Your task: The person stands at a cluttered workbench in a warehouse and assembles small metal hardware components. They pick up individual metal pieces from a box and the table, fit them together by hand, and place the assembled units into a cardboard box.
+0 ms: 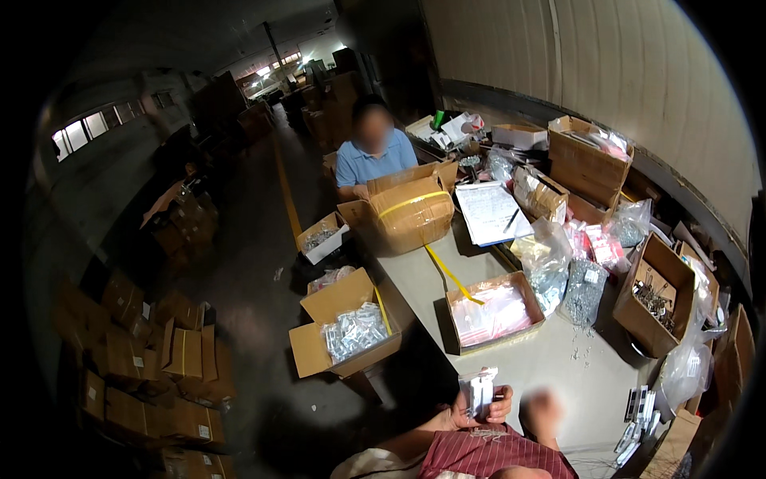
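Note:
My left hand (498, 407) is closed around a small clear plastic bag (479, 391) with white or metallic pieces inside. The bag stands upright near the table's front edge. To its right, my right hand (542, 412) hovers above the table top, apart from the bag. It is smeared, so its fingers cannot be made out. Just beyond both hands sits a shallow cardboard box (496, 313) of flat clear-and-pink plastic bags, a yellow strap hanging over its edge. Small loose metal bits (581, 351) lie on the table.
On the left, an open carton (345, 327) holds many bagged metal parts. Across the table, a person in a blue shirt (375, 156) handles a taped carton (411, 211). A clipboard (493, 214), bags of screws (585, 291) and a box of hardware (656, 297) crowd the right.

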{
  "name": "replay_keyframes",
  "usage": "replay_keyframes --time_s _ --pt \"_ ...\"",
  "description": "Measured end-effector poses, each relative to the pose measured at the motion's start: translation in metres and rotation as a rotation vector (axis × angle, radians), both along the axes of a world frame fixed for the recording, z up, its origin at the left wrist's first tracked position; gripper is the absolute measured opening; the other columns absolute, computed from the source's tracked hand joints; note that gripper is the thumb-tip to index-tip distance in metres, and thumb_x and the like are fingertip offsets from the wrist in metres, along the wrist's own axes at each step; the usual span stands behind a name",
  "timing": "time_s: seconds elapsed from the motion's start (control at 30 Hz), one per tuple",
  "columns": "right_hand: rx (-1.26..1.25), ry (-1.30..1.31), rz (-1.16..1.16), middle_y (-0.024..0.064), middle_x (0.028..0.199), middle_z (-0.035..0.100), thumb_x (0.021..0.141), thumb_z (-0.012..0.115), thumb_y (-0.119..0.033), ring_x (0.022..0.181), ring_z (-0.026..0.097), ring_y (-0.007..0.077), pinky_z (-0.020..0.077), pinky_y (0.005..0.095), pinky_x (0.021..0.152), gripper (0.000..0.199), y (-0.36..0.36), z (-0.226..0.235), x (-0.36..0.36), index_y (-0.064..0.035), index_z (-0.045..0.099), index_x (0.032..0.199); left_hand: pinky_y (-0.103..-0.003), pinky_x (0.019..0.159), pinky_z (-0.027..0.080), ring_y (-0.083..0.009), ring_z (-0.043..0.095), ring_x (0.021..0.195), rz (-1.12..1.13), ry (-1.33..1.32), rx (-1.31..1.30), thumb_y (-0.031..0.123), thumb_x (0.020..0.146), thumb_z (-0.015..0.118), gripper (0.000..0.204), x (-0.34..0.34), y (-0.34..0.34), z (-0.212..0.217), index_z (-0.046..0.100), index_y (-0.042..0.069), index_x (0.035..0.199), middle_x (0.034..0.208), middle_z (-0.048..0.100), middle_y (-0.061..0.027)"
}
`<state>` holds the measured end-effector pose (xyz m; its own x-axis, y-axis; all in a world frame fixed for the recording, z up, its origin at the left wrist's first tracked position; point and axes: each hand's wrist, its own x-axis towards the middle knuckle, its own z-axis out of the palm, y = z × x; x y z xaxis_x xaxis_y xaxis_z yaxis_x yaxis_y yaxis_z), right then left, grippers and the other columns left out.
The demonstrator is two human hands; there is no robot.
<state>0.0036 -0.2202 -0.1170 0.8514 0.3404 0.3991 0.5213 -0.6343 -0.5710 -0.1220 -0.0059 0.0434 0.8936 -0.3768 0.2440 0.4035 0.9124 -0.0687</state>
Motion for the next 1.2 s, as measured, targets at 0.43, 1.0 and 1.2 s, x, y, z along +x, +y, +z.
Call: replay_keyframes --time_s 0.43,1.0,1.2 --pt "0.03 0.132 -0.027 0.0125 0.072 0.064 0.092 0.066 -0.025 0.063 0.063 0.0301 0.0493 0.0384 0.06 0.021 0.015 0.057 -0.008 -0.0064 0.064 0.082 -0.051 0.112 0.037 -0.0346 0.045 0.137 0.384 0.067 0.15 0.058 0.092 0.053 0.076 0.0 0.061 0.004 0.046 0.005 0.146 0.151 0.045 -0.0196" --pt "-0.042 0.169 -0.12 0.0098 0.069 0.061 0.094 0.067 -0.027 0.059 0.057 0.0243 0.0456 0.0349 0.058 0.029 0.034 0.056 -0.009 -0.0057 0.057 0.078 -0.049 0.115 0.032 -0.0285 0.043 0.136 0.782 0.174 0.18 0.061 0.089 0.057 0.081 -0.025 0.257 -0.073 0.041 0.012 0.151 0.15 0.045 -0.0142" --pt "-0.11 0.122 -0.203 0.0109 0.066 0.054 0.094 0.067 -0.028 0.055 0.05 0.0253 0.0409 0.0364 0.053 0.035 0.042 0.054 -0.006 -0.0048 0.051 0.073 -0.047 0.109 0.037 -0.0306 0.051 0.127 0.914 0.347 0.013 0.05 0.095 0.052 0.067 -0.025 0.315 -0.101 0.046 0.006 0.145 0.137 0.056 -0.0167"
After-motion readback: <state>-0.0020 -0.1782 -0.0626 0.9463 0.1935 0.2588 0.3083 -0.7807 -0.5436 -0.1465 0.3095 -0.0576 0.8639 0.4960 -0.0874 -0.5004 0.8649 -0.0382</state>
